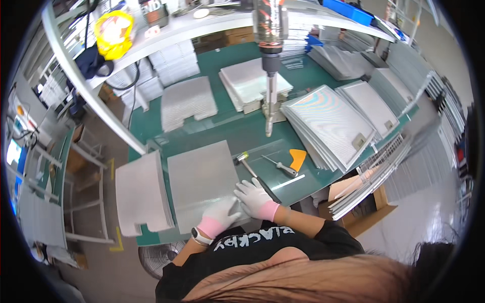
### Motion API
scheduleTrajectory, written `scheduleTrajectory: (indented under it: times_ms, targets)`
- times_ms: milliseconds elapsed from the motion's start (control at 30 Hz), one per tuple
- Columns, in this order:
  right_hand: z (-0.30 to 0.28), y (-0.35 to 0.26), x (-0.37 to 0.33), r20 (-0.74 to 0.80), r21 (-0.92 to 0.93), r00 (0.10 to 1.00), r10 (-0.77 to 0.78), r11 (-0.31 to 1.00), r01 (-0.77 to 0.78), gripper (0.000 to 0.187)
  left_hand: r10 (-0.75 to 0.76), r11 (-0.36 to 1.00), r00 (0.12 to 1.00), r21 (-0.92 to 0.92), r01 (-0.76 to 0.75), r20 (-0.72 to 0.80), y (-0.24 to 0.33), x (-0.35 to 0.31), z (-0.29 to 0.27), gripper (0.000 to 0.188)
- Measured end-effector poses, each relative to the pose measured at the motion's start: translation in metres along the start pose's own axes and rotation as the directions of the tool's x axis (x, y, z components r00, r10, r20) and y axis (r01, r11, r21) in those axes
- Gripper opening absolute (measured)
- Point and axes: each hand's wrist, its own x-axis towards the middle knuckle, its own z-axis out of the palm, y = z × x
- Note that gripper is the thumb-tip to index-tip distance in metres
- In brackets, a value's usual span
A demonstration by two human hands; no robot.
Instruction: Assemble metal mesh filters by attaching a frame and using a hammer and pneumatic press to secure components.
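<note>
A flat, grey perforated metal panel [202, 177] lies in front of me on the green table. Both hands wear white gloves with pink cuffs. My left hand [218, 217] rests on the panel's near edge, fingers extended. At the panel's near right corner is my right hand [255, 198], its fingers spread flat; whether it presses the panel or the table I cannot tell. Just beyond it lies a hammer [251, 169] with a dark handle. Farther right are a screwdriver [283, 166] with a grey handle and an orange scraper [298, 159].
A power screwdriver [271, 60] hangs over the table. Stacked panels lie at left [142, 194], at right [331, 126] and at the back [247, 83]; another panel pile [188, 103] sits back left. A shelf [197, 31] crosses the far side, with a post [91, 96] at left.
</note>
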Motion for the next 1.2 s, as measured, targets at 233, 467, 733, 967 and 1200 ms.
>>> scheduleTrajectory:
  times_ms: [233,467,733,967,1200]
  targets:
    - [-0.128,0.072,-0.071,-0.751,-0.145,0.602,0.272,0.821,-0.552,0.038,0.015,0.976,0.988,0.216,0.019,-0.157,-0.049,0.021,0.013,0.078]
    - [-0.175,0.171,-0.17,-0.483,0.147,0.05,0.874,0.137,-0.98,0.069,0.168,0.974,0.9,0.211,-0.088,-0.402,-0.022,0.062,-0.002,0.067]
    - [-0.159,0.204,-0.193,-0.428,0.376,-0.001,0.904,0.177,-0.91,0.047,0.262,0.964,0.858,0.085,-0.251,-0.442,0.012,0.072,0.004,0.058]
    - [-0.15,0.209,-0.22,-0.531,0.833,-0.03,0.847,0.515,-0.204,0.04,0.254,0.963,0.859,0.033,-0.267,-0.444,0.013,0.064,0.002,0.055]
    - [-0.143,0.176,-0.253,-0.536,0.832,0.189,0.823,0.553,-0.049,0.045,0.264,0.846,0.824,-0.29,-0.447,-0.501,0.018,0.088,-0.021,0.043]
